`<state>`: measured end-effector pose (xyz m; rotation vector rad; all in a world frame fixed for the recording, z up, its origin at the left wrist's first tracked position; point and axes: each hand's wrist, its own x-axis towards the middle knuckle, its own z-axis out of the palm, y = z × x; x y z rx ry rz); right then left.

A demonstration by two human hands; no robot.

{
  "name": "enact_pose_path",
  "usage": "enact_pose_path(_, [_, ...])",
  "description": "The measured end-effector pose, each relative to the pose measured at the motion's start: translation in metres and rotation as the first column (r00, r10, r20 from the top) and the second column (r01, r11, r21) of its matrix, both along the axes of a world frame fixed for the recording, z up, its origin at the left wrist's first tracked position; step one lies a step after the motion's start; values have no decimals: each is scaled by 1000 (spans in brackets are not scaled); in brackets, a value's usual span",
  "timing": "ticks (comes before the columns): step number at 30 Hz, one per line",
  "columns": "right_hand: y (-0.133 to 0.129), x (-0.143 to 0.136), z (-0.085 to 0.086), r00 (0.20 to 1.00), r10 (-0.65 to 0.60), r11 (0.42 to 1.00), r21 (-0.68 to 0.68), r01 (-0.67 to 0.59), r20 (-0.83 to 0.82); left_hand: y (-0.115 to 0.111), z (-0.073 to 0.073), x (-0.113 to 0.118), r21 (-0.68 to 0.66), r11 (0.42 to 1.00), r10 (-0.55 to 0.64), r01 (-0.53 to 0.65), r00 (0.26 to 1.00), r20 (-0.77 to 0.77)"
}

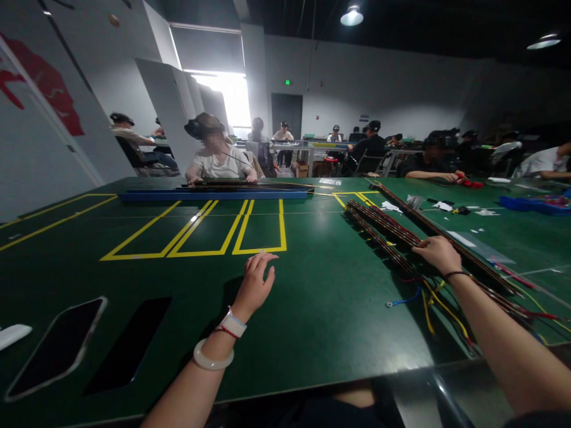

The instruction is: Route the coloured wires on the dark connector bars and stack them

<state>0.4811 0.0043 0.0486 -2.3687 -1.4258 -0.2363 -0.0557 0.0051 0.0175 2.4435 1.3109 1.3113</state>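
My left hand (pixel 257 282) hovers over the green table (pixel 312 321), near the front edge of a yellow taped box; its fingers are apart and hold nothing. On the right, my right hand (pixel 439 254) is closed at a long dark wire bundle (pixel 388 224), with the fingertips pressed together on its edge. A second thin bundle (pixel 377 241) lies just left of it. Yellow wires (pixel 450 315) and a blue wire with a ring terminal (pixel 405 299) spread from the near part of the bundles.
Two dark phones (pixel 60 345) (pixel 131 342) lie at the near left beside a white object (pixel 14 336). A long blue tray (pixel 214 195) crosses the far side before a seated person. Another long bundle (pixel 446 235) and a blue bin (pixel 535 205) are at right.
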Motion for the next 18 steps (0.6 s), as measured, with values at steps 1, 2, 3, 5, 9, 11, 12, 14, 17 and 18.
enact_pose_path(1, [-1, 0, 6, 1000, -9, 1000, 2, 9, 11, 0, 0, 0, -1, 1000, 0, 0, 1000, -1])
enact_pose_path(2, [-3, -1, 13, 999, -20, 1000, 2, 20, 26, 0, -1, -1, -2, 1000, -1, 1, 1000, -3])
enact_pose_path(3, [-5, -2, 19, 999, -23, 1000, 5, 23, 42, 0, -1, -1, -3, 1000, -1, 1, 1000, -5])
enact_pose_path(5, [-10, -8, 32, 997, 4, 999, 43, -8, 77, -1, -2, -1, 3, 1000, -1, 1, 1000, -7])
enact_pose_path(9, [-18, -32, 55, 989, 58, 989, 128, -75, 135, -2, -2, 0, 1, 1000, -5, 5, 1000, -7])
enact_pose_path(11, [-19, -50, 64, 983, 121, 980, 143, -142, 141, -3, -1, 0, -16, 1000, -18, 18, 1000, -10])
enact_pose_path(12, [-17, -61, 68, 976, 170, 972, 142, -189, 136, -3, -1, 1, -22, 999, -23, 23, 1000, -10])
enact_pose_path(14, [-12, -87, 74, 956, 275, 947, 140, -288, 107, -4, 0, 1, -21, 1000, -21, 21, 1000, -1])
enact_pose_path(17, [1, -135, 74, 891, 453, 883, 130, -451, 15, -6, 0, 2, -2, 1000, 4, -4, 1000, 27])
enact_pose_path(18, [6, -152, 71, 847, 531, 843, 120, -525, -21, -6, 0, 3, 4, 1000, 13, -13, 999, 34])
